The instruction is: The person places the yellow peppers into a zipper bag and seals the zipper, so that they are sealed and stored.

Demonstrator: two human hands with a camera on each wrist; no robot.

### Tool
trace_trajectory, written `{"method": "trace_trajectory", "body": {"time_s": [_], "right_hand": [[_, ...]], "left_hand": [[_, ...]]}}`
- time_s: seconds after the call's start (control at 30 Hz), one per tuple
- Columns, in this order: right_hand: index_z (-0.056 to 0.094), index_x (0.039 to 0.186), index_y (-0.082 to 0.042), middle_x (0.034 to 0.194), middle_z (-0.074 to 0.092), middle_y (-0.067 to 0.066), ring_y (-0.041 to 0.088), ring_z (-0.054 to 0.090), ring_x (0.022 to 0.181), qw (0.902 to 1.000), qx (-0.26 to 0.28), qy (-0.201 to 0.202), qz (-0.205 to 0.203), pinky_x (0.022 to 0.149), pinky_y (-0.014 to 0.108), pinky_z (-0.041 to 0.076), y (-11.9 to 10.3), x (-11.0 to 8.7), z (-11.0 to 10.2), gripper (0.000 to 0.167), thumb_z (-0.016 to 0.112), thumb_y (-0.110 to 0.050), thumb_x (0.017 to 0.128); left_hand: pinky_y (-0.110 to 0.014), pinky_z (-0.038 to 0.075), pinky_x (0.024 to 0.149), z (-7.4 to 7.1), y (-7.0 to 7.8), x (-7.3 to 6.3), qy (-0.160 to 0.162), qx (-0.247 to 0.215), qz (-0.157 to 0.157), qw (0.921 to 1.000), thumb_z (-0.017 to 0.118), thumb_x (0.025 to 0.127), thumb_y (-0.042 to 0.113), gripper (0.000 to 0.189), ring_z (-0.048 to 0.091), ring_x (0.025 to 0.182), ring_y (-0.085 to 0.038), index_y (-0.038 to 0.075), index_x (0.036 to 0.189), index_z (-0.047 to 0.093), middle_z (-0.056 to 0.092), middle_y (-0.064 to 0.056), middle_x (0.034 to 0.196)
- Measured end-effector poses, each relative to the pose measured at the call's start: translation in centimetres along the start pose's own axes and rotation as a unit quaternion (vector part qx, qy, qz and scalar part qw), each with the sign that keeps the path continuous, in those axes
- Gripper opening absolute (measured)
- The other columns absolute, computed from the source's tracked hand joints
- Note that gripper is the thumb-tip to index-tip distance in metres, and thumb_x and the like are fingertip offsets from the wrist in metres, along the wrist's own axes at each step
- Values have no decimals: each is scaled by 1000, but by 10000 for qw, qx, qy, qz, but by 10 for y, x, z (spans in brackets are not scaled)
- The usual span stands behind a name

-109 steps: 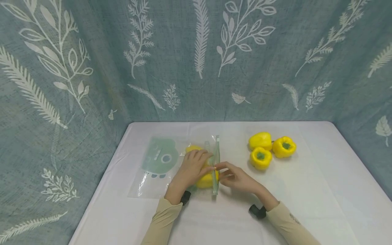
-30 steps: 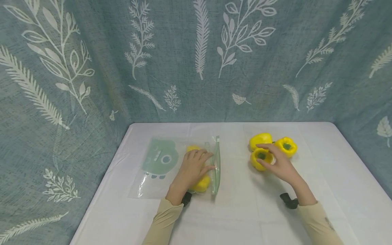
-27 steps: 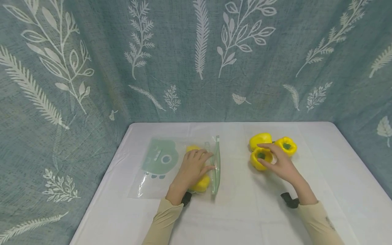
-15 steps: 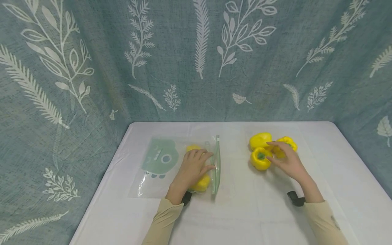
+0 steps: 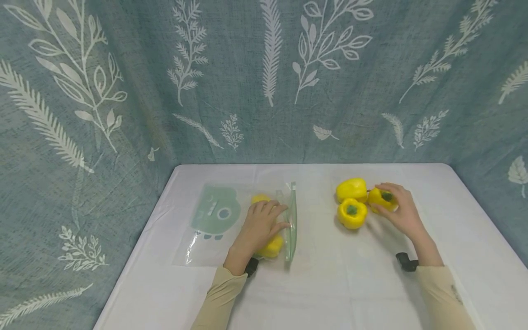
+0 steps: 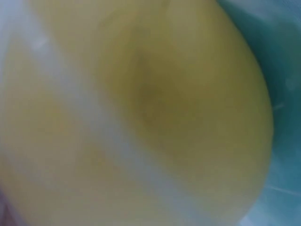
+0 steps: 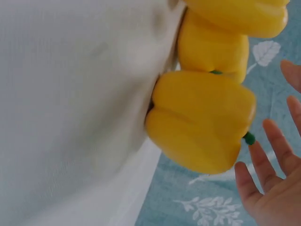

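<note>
My left hand (image 5: 256,229) lies over a clear zip bag (image 5: 194,247) printed with a green cartoon creature. Yellow bell peppers (image 5: 271,247) show inside the bag, partly hidden under that hand. Up close, a yellow pepper (image 6: 188,108) behind the plastic fills the left wrist view. Three loose yellow bell peppers stand grouped at the right. My right hand (image 5: 401,208) is at the rightmost pepper (image 5: 378,200), thumb and fingers spread around its near and far sides. In the right wrist view the fingers (image 7: 277,141) are parted beside a pepper (image 7: 202,122) with a green stem.
The far-left loose pepper (image 5: 351,189) lies on its side, and the nearer one (image 5: 352,214) has its stem up. The bag's green zip edge (image 5: 291,224) faces right. A leaf-patterned curtain (image 5: 264,133) hangs behind the white table (image 5: 321,293).
From the zip edge of the bag, my right hand has gone right, passing over the nearer pepper to the rightmost one. My left hand has stayed on the bag.
</note>
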State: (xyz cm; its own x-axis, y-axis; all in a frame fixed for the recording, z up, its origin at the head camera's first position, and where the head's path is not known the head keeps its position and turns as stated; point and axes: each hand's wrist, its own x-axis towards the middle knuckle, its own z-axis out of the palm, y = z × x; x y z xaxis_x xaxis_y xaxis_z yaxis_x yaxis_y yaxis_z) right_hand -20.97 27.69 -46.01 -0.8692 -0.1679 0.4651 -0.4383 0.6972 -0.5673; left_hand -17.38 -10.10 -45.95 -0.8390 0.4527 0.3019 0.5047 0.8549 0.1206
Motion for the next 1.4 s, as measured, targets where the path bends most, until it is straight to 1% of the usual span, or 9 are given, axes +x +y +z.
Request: {"method": "trace_trajectory", "body": {"time_s": [0.13, 0.2, 0.43, 0.7, 0.87, 1.0, 1.1, 1.2, 1.4], "right_hand": [[56, 116, 1, 125, 46, 27, 45, 39, 113, 9999, -141, 26, 2, 92, 62, 28, 5, 0, 0, 45, 73, 1, 75], [56, 116, 0, 126, 45, 27, 46, 38, 113, 9997, -214, -2, 78, 91, 62, 28, 6, 0, -1, 44, 73, 0, 75], [54, 121, -1, 130, 38, 30, 51, 33, 114, 9974, -402, -312, 516, 90, 64, 27, 10, 1, -5, 47, 72, -9, 79], [49, 126, -4, 136, 30, 31, 54, 27, 120, 9901, -510, -728, 1088, 90, 72, 24, 12, 3, -9, 50, 69, -20, 83], [47, 131, -5, 136, 29, 33, 55, 28, 121, 9872, -608, -890, 1177, 89, 73, 24, 12, 5, -9, 55, 68, -26, 84], [44, 134, -6, 136, 29, 35, 56, 28, 121, 9837, -804, -1047, 1222, 90, 73, 24, 14, 6, -10, 61, 68, -30, 84], [45, 134, -6, 134, 31, 35, 55, 30, 120, 9820, -936, -1072, 1244, 90, 72, 26, 14, 6, -10, 62, 69, -31, 83], [46, 133, -5, 133, 33, 34, 54, 32, 118, 9819, -963, -994, 1290, 90, 71, 27, 14, 5, -10, 62, 70, -30, 82], [45, 133, -5, 133, 34, 32, 53, 32, 119, 9830, -812, -817, 1429, 93, 69, 26, 10, 1, -10, 62, 71, -28, 81]], "left_hand": [[-45, 33, 101, 0, 0, -1, 31, 18, 2, 10000, 46, 91, 52, 48, 44, 115, -26, 23, 130, 50, 50, -3, 127], [-45, 33, 101, -1, 0, -1, 59, 31, 15, 10000, 46, 91, 52, 48, 44, 114, -26, 23, 129, 50, 50, -3, 127], [-45, 31, 101, -2, 0, -2, 195, 57, 95, 9997, 48, 90, 51, 47, 45, 112, -26, 23, 128, 52, 51, -3, 125], [-46, 31, 100, -1, 0, -1, 248, 124, 96, 9996, 49, 90, 51, 47, 45, 111, -26, 23, 128, 52, 51, -4, 124], [-46, 32, 99, -2, 1, -1, 251, 127, 101, 9996, 49, 89, 51, 48, 45, 110, -27, 23, 128, 52, 51, -5, 124], [-46, 33, 99, -2, 0, -2, 277, 111, 121, 9995, 49, 89, 51, 48, 46, 110, -27, 22, 127, 52, 51, -5, 124], [-46, 33, 99, -2, 0, -2, 289, 163, 131, 9994, 49, 89, 51, 48, 45, 110, -26, 23, 127, 52, 51, -5, 124], [-45, 34, 98, -3, 0, -2, 327, 223, 150, 9991, 50, 88, 51, 48, 46, 109, -26, 23, 128, 52, 51, -4, 124], [-46, 34, 96, -2, -1, -3, 578, 102, 258, 9979, 48, 90, 51, 47, 46, 107, -27, 21, 125, 54, 52, -6, 122]]}}
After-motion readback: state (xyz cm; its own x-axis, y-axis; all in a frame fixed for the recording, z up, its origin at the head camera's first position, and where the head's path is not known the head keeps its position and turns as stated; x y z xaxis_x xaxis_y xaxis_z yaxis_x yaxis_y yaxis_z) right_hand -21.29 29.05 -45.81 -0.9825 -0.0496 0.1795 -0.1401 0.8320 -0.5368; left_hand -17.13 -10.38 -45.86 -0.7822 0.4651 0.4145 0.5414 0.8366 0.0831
